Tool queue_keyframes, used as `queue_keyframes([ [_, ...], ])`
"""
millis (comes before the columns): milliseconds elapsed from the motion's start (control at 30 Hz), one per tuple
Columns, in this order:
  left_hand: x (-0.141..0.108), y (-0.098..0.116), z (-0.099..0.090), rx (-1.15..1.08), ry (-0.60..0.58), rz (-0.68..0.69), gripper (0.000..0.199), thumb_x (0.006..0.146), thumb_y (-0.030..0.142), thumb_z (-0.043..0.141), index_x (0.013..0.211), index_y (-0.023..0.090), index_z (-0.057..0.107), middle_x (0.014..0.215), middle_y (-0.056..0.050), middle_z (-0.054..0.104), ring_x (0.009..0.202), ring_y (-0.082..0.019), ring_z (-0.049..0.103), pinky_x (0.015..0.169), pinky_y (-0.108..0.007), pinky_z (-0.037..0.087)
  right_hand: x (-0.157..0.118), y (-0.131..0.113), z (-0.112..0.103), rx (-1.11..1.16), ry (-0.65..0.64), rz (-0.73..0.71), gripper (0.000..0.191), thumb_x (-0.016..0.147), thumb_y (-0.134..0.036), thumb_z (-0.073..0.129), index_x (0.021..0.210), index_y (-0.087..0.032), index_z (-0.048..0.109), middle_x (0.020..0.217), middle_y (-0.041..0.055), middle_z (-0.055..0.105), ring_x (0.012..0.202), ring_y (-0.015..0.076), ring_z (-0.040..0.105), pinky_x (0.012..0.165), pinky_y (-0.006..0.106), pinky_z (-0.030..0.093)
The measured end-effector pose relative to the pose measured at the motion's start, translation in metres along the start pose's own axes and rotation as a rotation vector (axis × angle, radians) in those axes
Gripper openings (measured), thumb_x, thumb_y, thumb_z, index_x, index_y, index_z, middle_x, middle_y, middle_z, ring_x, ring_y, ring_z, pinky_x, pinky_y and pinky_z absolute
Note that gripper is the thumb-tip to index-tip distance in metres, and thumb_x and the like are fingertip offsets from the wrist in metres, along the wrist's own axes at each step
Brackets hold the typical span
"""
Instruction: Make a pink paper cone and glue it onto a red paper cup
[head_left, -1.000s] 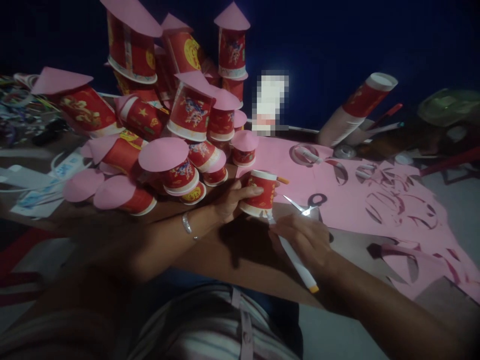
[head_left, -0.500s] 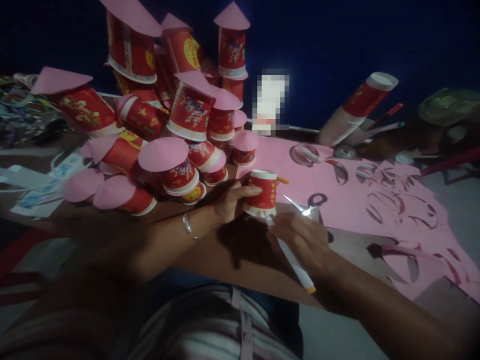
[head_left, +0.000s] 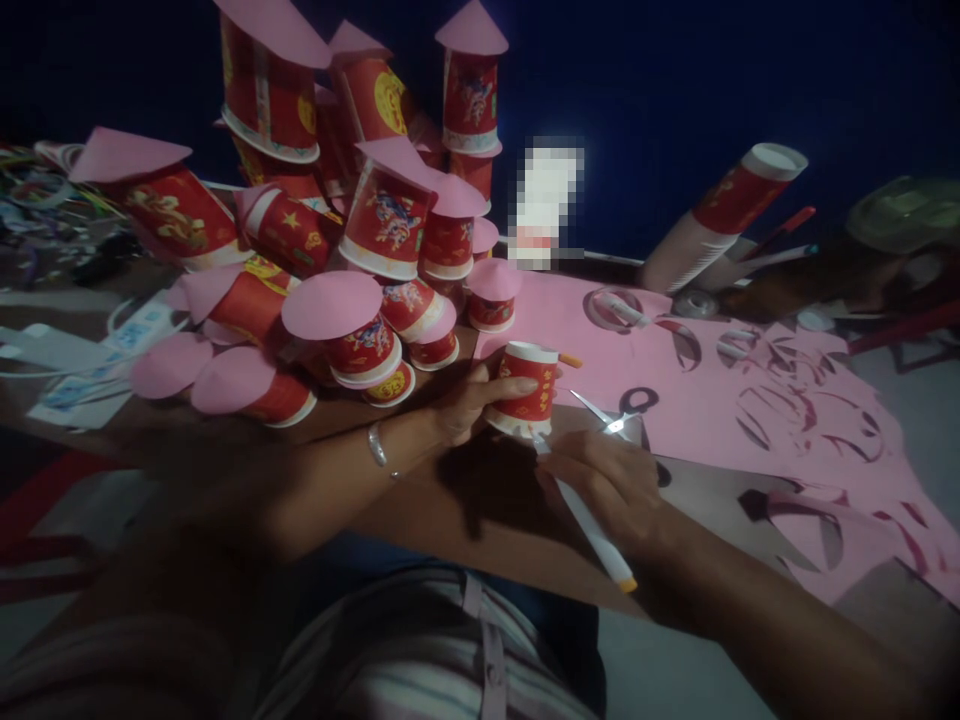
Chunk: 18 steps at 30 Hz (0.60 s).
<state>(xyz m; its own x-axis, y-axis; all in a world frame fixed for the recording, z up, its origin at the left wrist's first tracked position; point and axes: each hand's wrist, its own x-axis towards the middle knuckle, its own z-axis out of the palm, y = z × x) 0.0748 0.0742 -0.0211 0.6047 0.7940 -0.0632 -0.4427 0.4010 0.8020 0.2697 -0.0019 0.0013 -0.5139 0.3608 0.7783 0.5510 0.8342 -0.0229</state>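
A red paper cup (head_left: 525,385) with a white rim is tilted over the table in my left hand (head_left: 476,400), whose thumb lies across its side. My right hand (head_left: 604,475) is closed round a slim white tool (head_left: 596,535) with a yellow end. The narrow tip of this tool, like a cutter's, meets the cup's lower white rim, which looks uneven there. Just beyond my right hand lie scissors (head_left: 616,426), with blades apart. Behind the cup an orange stick-like thing (head_left: 571,360) pokes out.
Several red paper cups with pink cone roofs (head_left: 334,305) are piled at the left. Pink sheets (head_left: 712,400) with cut-out holes cover the table's right side. A leaning stack of cups (head_left: 720,215) stands behind them. White packets (head_left: 112,360) lie at the far left.
The whole view has shifted slightly. The cup and both hands keep nearly the same pose, with the tool's tip still at the rim.
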Motion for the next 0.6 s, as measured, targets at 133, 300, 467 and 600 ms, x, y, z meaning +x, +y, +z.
queue_keyframes([
  [133, -0.0004, -0.0002, 0.0004, -0.008, 0.001, -0.008, 0.044, 0.081, 0.035, 0.084, 0.12, 0.016, 0.077, 0.117, -0.015, 0.079, 0.1, -0.025, 0.074, 0.079, -0.03, 0.058, -0.0013, -0.0002, 0.0007, -0.021, -0.027, 0.005, 0.018, 0.09, -0.005, 0.075, 0.102, -0.014, 0.066, 0.079, 0.0019, 0.071, 0.073, 0.0162, 0.068, 0.063, 0.029, 0.055],
  [300, -0.0005, 0.0008, 0.0032, -0.033, 0.008, -0.002, 0.044, 0.079, 0.034, 0.086, 0.118, 0.016, 0.077, 0.113, -0.014, 0.08, 0.096, -0.024, 0.075, 0.077, -0.03, 0.058, -0.0034, 0.0016, 0.0027, -0.001, -0.03, 0.001, 0.018, 0.09, -0.006, 0.075, 0.103, -0.013, 0.066, 0.08, 0.0024, 0.071, 0.071, 0.0163, 0.067, 0.06, 0.028, 0.053],
  [467, -0.0003, 0.0002, 0.0038, -0.023, 0.017, 0.007, 0.046, 0.078, 0.033, 0.086, 0.119, 0.015, 0.076, 0.117, -0.015, 0.079, 0.096, -0.024, 0.074, 0.078, -0.03, 0.058, -0.0061, 0.0027, 0.004, 0.013, -0.054, -0.009, 0.019, 0.09, -0.005, 0.075, 0.104, -0.012, 0.065, 0.079, 0.0028, 0.071, 0.07, 0.016, 0.066, 0.061, 0.029, 0.054],
  [600, -0.0002, -0.0007, 0.0028, -0.007, 0.018, 0.009, 0.05, 0.079, 0.033, 0.086, 0.124, 0.015, 0.074, 0.122, -0.016, 0.078, 0.098, -0.023, 0.074, 0.078, -0.029, 0.057, -0.009, 0.0018, 0.0055, 0.006, -0.063, -0.004, 0.02, 0.091, -0.006, 0.075, 0.106, -0.014, 0.065, 0.08, 0.0021, 0.071, 0.073, 0.016, 0.067, 0.063, 0.028, 0.054],
])
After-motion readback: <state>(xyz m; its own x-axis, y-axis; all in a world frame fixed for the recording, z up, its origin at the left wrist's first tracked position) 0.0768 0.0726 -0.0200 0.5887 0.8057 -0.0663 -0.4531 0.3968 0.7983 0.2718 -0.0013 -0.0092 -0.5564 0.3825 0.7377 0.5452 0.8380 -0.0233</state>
